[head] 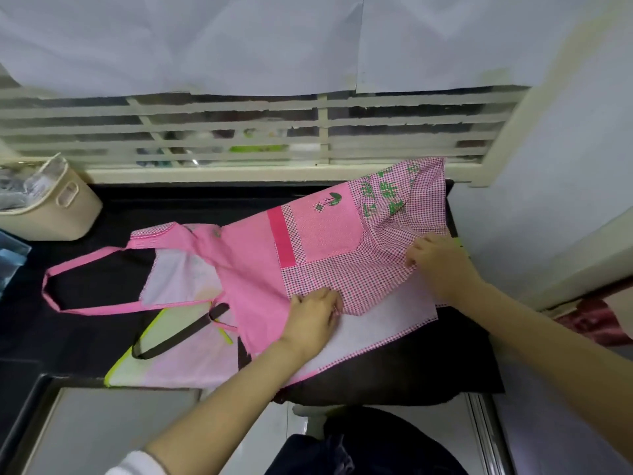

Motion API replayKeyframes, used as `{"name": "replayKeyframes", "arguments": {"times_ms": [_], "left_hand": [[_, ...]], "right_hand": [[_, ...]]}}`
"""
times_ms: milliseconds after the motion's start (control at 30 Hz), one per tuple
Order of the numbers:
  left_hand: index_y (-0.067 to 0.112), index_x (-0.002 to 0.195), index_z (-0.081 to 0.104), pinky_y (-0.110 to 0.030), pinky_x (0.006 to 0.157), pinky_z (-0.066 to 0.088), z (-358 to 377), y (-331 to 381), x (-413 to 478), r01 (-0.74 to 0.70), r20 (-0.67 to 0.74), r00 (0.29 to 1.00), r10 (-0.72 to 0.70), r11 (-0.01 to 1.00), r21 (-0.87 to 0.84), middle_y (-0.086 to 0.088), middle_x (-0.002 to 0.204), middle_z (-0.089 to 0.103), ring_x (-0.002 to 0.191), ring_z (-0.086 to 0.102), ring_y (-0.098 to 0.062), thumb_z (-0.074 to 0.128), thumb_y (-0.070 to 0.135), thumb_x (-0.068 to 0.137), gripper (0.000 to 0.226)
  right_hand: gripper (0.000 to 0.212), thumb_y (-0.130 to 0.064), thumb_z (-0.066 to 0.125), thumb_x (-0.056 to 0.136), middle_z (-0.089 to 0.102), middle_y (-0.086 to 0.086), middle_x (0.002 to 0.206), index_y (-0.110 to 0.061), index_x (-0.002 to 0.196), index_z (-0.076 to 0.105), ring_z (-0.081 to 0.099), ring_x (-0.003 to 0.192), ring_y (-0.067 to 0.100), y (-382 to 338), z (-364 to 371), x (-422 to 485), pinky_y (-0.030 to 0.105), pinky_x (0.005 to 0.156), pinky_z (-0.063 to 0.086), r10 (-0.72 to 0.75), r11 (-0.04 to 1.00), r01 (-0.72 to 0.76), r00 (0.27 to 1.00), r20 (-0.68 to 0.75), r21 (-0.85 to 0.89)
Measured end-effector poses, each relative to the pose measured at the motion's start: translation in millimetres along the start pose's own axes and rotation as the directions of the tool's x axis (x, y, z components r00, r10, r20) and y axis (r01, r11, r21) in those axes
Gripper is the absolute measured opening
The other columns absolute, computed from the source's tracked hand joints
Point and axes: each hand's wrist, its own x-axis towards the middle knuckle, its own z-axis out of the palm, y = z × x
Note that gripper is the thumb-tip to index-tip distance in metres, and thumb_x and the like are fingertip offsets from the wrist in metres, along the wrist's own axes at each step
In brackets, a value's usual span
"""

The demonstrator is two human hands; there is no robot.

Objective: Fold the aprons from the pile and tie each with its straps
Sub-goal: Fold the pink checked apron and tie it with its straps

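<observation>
The pink apron [260, 255] is spread on the dark countertop [205, 207], with its checked lower half being turned over so that the pale reverse is shown along the near edge. The folded edge is pinched by the left hand [313, 315] near the apron's middle, fingers curled into the cloth, and by the right hand [436, 260] at the apron's right end, fingers likewise closed on a gathered ridge. From here the fold could be laid crooked, because the cloth is already puckered at the right hand and the far corner is draped against the window grille [239, 128] behind the apron. The neck loop [85, 303], which trails to the left of the apron, could be dragged or tangled with the dark strap [178, 337] of the second apron [178, 358] that lies partly beneath the pink one. That lower apron might also be shifted if the top one is pulled. The fabric is judged to be thin, limp woven cotton: plain pink at the bib, small check below, with a finely striped square pocket [325, 228]. A rigid beige basket [65, 217] is seen beyond the apron's left end.
</observation>
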Motion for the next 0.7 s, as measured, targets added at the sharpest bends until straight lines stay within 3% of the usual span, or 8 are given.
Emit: {"name": "replayKeyframes", "arguments": {"times_ms": [67, 133, 200, 267, 367, 533, 633, 700], "left_hand": [[0.019, 0.104, 0.054, -0.029, 0.078, 0.022, 14.8, 2.5, -6.6, -0.011, 0.065, 0.998, 0.009, 1.000, 0.018, 0.003, 0.111, 0.056, 0.108, 0.049, -0.016, 0.045, 0.017, 0.092, 0.016], [0.019, 0.110, 0.052, -0.032, 0.086, 0.027, 26.6, 2.5, -13.7, -0.018, 0.136, 0.991, 0.007, 0.997, 0.081, 0.001, 0.116, 0.053, 0.113, 0.046, -0.019, 0.045, 0.023, 0.093, 0.019], [0.019, 0.123, 0.044, -0.037, 0.095, 0.027, 35.0, 0.5, -21.8, -0.021, 0.245, 0.969, -0.018, 0.988, 0.154, -0.002, 0.125, 0.043, 0.121, 0.038, -0.021, 0.053, 0.036, 0.090, 0.039], [0.021, 0.133, 0.033, -0.040, 0.100, 0.026, 41.2, -2.6, -30.2, -0.015, 0.301, 0.952, -0.049, 0.978, 0.207, -0.004, 0.131, 0.035, 0.123, 0.032, -0.023, 0.062, 0.043, 0.083, 0.062], [0.021, 0.136, 0.030, -0.038, 0.103, 0.026, 46.7, -8.5, -39.7, -0.003, 0.215, 0.975, -0.058, 0.962, 0.274, -0.004, 0.135, 0.034, 0.125, 0.032, -0.023, 0.061, 0.032, 0.086, 0.060], [0.015, 0.124, 0.041, -0.035, 0.094, 0.030, 36.6, -27.9, -41.4, -0.015, 0.179, 0.983, -0.044, 0.950, 0.313, -0.007, 0.127, 0.046, 0.119, 0.044, -0.026, 0.041, 0.009, 0.092, 0.033], [0.013, 0.115, 0.049, -0.035, 0.084, 0.034, 17.9, -49.6, -39.2, -0.034, 0.160, 0.987, -0.025, 0.935, 0.353, -0.011, 0.115, 0.049, 0.108, 0.050, -0.028, 0.042, 0.011, 0.092, 0.024], [0.011, 0.110, 0.054, -0.035, 0.082, 0.036, 3.8, -65.5, -40.4, -0.024, 0.108, 0.994, -0.014, 0.938, 0.347, -0.014, 0.111, 0.052, 0.103, 0.054, -0.030, 0.045, 0.011, 0.091, 0.021]], "right_hand": [[0.025, -0.001, 0.081, 0.058, 0.066, 0.007, 0.080, -0.010, 0.076, 0.068, 0.062, 0.079, 0.026, -4.6, 6.3, -13.3, 0.031, 0.068, 0.052, 0.029, 0.999, -0.025, 0.995, 0.096, -0.044], [0.024, -0.011, 0.054, 0.089, 0.058, 0.004, 0.120, -0.014, 0.113, 0.059, 0.050, 0.113, 0.021, -9.5, 16.8, -26.5, 0.029, 0.097, 0.039, 0.036, 0.997, -0.014, 0.957, 0.287, -0.077], [0.032, -0.016, 0.044, 0.095, 0.047, -0.001, 0.135, -0.018, 0.127, 0.049, 0.038, 0.126, 0.017, -16.5, 25.9, -40.9, 0.026, 0.109, 0.025, -0.002, 0.999, 0.019, 0.898, 0.439, -0.034], [0.037, -0.027, 0.045, 0.096, 0.041, -0.002, 0.141, -0.020, 0.133, 0.044, 0.033, 0.131, 0.018, -25.6, 34.7, -53.0, 0.030, 0.115, 0.016, -0.028, 0.999, 0.038, 0.877, 0.479, -0.011], [0.055, -0.043, 0.054, 0.090, 0.035, -0.001, 0.144, -0.020, 0.138, 0.038, 0.029, 0.135, 0.019, -34.7, 43.6, -63.7, 0.035, 0.118, 0.012, -0.045, 0.998, 0.060, 0.861, 0.507, -0.014], [0.039, -0.018, 0.047, 0.094, 0.041, 0.001, 0.140, -0.017, 0.132, 0.042, 0.037, 0.129, 0.018, -47.8, 48.8, -61.3, 0.030, 0.113, 0.022, -0.002, 1.000, 0.005, 0.911, 0.412, -0.005], [0.026, -0.011, 0.044, 0.093, 0.053, 0.002, 0.123, -0.013, 0.118, 0.052, 0.049, 0.114, 0.019, -61.3, 45.5, -52.7, 0.028, 0.099, 0.034, 0.003, 0.999, -0.020, 0.941, 0.339, 0.046], [0.014, -0.004, 0.059, 0.083, 0.062, 0.006, 0.099, -0.011, 0.095, 0.061, 0.059, 0.092, 0.022, -76.2, 45.4, -45.8, 0.032, 0.081, 0.045, -0.019, 0.995, -0.008, 0.962, 0.272, 0.097]]}}
